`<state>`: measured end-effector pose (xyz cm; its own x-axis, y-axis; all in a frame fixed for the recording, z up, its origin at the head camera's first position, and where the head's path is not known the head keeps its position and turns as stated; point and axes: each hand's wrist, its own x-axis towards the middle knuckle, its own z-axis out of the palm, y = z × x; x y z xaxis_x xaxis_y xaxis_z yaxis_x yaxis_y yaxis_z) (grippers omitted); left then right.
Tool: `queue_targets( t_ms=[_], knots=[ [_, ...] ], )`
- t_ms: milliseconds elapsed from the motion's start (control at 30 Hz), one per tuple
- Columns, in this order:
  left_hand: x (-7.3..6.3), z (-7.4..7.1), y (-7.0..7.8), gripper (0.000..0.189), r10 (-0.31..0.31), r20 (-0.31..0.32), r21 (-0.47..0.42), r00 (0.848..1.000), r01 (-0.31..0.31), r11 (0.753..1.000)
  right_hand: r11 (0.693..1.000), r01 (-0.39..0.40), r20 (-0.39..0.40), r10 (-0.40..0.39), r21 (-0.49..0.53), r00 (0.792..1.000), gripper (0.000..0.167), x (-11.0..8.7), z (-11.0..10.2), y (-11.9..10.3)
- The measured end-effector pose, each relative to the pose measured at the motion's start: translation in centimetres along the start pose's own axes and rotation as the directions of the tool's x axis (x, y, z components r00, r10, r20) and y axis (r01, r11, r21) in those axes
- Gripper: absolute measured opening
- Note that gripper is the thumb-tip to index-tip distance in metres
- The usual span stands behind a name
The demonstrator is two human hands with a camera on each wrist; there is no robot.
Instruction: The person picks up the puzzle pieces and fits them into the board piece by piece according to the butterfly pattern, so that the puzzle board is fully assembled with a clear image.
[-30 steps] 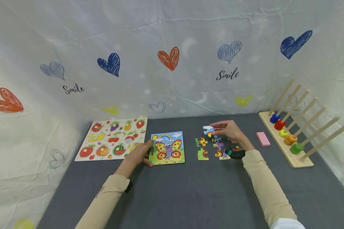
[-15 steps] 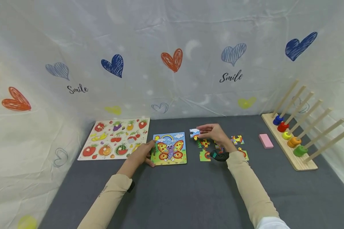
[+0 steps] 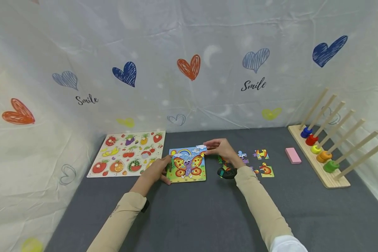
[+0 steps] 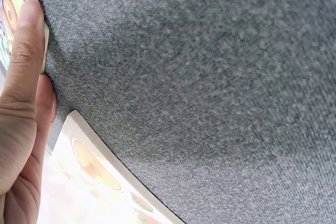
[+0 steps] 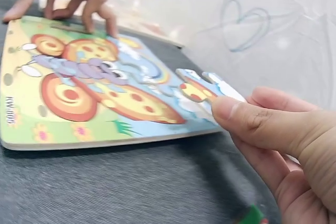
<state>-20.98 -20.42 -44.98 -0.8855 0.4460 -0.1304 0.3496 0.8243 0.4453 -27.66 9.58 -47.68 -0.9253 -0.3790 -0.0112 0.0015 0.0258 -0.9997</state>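
Observation:
A square butterfly puzzle board (image 3: 189, 177) with a rainbow and blue sky lies flat on the dark table. My left hand (image 3: 154, 171) grips its left edge, the thumb at the near corner and the fingers farther along. In the right wrist view, my right hand (image 5: 283, 140) pinches a jigsaw piece (image 5: 195, 92) with white cloud and orange wing between thumb and fingers. The piece hovers over or beside the board's upper right corner; whether it touches cannot be told. Several loose jigsaw pieces (image 3: 266, 170) lie to the right, some hidden behind my right wrist.
A white fruit board (image 3: 123, 163) lies left of the butterfly board. A pink block (image 3: 293, 155) and a wooden peg stand (image 3: 319, 157) with coloured rings are at the right. A white printed cloth (image 3: 145, 105) hangs behind the table.
My right hand has carried the jigsaw piece leftward from the loose pieces to the board's upper right corner. My left hand has stayed at the board's left edge.

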Motion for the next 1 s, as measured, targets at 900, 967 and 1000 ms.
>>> queue_targets(
  t_ms=[900, 967, 1000],
  knots=[
    [-0.3, 0.4, -0.2, 0.077, -0.002, -0.007, 0.019, 1.000, 0.003, 1.000, 0.882, -0.015, -0.077, -0.025, -0.471, 0.997, 0.032, 1.0, 3.2, 0.2],
    [-0.2, 0.4, -0.1, 0.076, -0.004, -0.009, 0.018, 1.000, 0.004, 1.000, 0.880, -0.010, -0.071, -0.027, -0.475, 0.997, 0.033, 1.0, 3.2, 0.4],
    [-0.2, 0.4, -0.1, 0.076, -0.012, -0.008, 0.016, 1.000, 0.013, 1.000, 0.881, -0.007, -0.065, -0.027, -0.473, 0.998, 0.033, 1.0, 3.1, 0.4]
  ],
)
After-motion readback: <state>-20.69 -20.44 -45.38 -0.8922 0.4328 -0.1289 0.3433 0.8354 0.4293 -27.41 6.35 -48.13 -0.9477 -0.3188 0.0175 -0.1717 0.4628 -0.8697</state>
